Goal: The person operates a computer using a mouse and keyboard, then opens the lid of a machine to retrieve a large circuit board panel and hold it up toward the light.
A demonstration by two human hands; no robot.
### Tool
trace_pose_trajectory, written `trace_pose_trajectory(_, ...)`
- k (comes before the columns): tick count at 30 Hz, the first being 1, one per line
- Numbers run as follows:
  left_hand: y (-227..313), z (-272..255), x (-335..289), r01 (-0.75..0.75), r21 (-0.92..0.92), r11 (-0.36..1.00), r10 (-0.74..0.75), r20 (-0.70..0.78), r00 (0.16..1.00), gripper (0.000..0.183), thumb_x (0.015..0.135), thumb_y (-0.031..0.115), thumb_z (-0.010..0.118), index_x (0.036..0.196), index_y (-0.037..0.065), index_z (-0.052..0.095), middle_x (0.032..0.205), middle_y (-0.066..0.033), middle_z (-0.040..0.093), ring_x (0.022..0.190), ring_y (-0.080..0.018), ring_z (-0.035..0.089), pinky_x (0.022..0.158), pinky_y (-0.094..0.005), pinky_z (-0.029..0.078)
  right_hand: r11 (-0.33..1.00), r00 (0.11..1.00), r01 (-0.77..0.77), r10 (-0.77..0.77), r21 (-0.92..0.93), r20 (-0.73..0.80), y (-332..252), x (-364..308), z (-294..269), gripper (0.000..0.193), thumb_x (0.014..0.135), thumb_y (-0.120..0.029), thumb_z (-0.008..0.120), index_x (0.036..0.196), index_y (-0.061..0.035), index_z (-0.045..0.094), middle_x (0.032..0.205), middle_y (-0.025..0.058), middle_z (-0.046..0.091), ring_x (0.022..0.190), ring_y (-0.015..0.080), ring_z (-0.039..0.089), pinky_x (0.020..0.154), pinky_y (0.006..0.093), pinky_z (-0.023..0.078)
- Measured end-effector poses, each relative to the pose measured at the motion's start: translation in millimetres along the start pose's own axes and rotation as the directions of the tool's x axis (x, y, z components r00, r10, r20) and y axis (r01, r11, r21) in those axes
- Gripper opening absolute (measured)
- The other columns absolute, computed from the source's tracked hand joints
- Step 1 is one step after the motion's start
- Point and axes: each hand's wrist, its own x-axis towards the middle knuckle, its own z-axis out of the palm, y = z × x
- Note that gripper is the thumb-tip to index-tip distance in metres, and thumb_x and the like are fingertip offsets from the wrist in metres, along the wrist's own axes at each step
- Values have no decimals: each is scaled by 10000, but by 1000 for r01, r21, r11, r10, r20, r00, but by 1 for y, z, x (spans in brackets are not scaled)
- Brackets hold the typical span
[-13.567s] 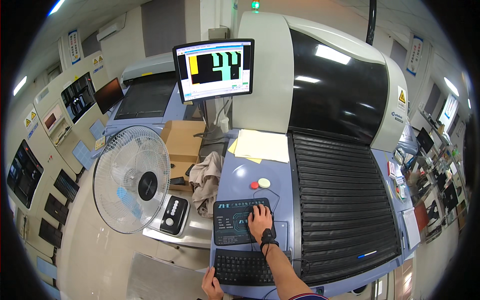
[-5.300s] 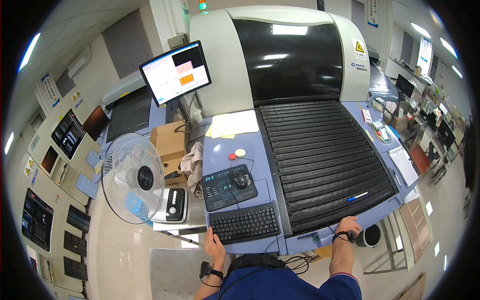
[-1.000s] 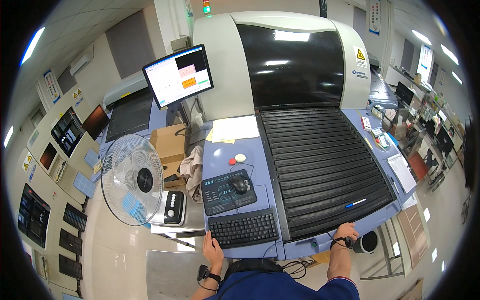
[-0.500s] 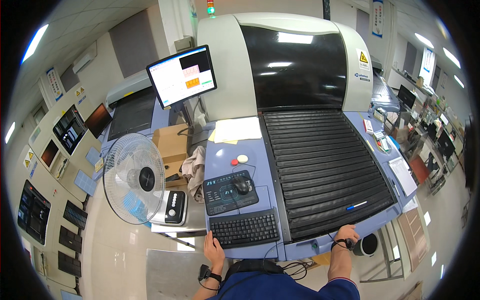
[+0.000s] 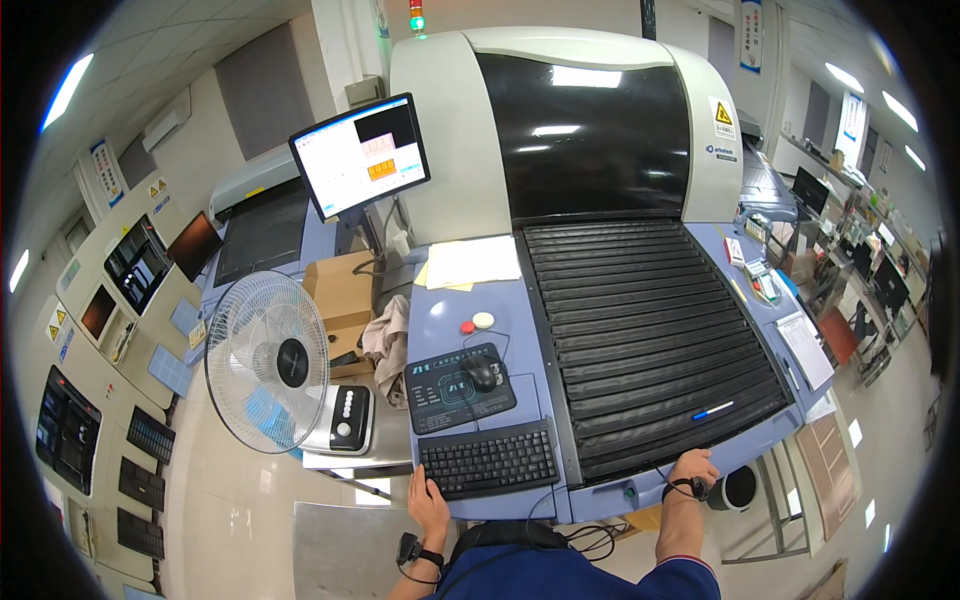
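Operator's station seen from above. The left hand (image 5: 428, 497) rests palm down at the near left corner of the black rectangular computer keyboard (image 5: 489, 459), fingers loosely spread and closed on nothing. The right hand (image 5: 694, 466) lies on the near edge of the blue-grey machine housing (image 5: 600, 490), just below the black ribbed roll-top cover (image 5: 650, 340); its fingers curl over that front lip, though whether they actually grip it cannot be told at this size.

The keyboard's long axis runs left to right across the console, so its key field extends rightward and slightly away from the left hand, which is by far the nearer of the two; the right hand is well apart from it, at the far side of the cover's near edge. Just beyond the keyboard lies a dark printed mouse mat (image 5: 460, 385) bearing a black computer mouse (image 5: 484, 373), forward and right of the left hand. Farther on sit a red round push-button (image 5: 467, 326) and a cream one (image 5: 483, 320), then loose cream paper sheets (image 5: 470, 262). A white pedestal fan (image 5: 267, 362) stands left of the console; a flat monitor (image 5: 360, 156) rises behind
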Motion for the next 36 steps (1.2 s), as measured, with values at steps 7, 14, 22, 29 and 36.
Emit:
trace_pose_trajectory(7, 5, 0, 0, -6, -14, 1000, 6, 4, 1000, 409, 987, 165, 483, 1340, -1, 606, 1333, -210, 634, 1266, -398, 565, 1086, -453, 425, 1000, 1000, -28, 28, 10, 9, 0, 5, -2, 612, 959, -374, 543, 1207, 150, 344, 1197, 310, 434, 922, 449, 657, 756, 531, 576)
trace_pose_trajectory(14, 4, -2, -1, 1, -8, 1000, -1, -9, 1000, 405, 982, 151, 493, 1341, 3, 607, 1327, -203, 639, 1261, -392, 571, 1082, -451, 430, 998, 982, -5, 16, -57, 188, -1, 3, -13, 759, 997, -508, 391, 1320, 179, 383, 1291, 371, 516, 1114, 454, 618, 939, 512, 529)
trace_pose_trajectory(22, 5, -3, 1, -2, -3, 1000, 2, 2, 1000, 408, 979, 144, 495, 1346, 0, 603, 1330, -204, 637, 1262, -394, 570, 1080, -451, 432, 999, 984, -21, 26, -32, 176, -4, -1, -18, 727, 999, -515, 380, 1276, 156, 419, 1269, 355, 534, 1102, 447, 624, 921, 516, 534)
trace_pose_trajectory(29, 0, -1, 0, -26, 12, 1000, 26, 0, 1000, 409, 994, 140, 492, 1368, 7, 588, 1336, -213, 630, 1254, -393, 572, 1071, -444, 434, 1000, 975, -10, 13, -14, 220, -3, -1, -20, 799, 1003, -517, 364, 1375, 190, 341, 1342, 389, 486, 1178, 475, 585, 987, 528, 499)
trace_pose_trajectory(36, 2, -2, 0, -4, -12, 1000, 4, 4, 1000, 407, 986, 154, 485, 1340, -8, 603, 1337, -212, 630, 1266, -402, 564, 1086, -455, 428, 999, 991, -38, 35, 20, 133, -5, -5, -16, 672, 974, -371, 496, 1320, 165, 284, 1237, 307, 415, 972, 470, 642, 804, 539, 565)
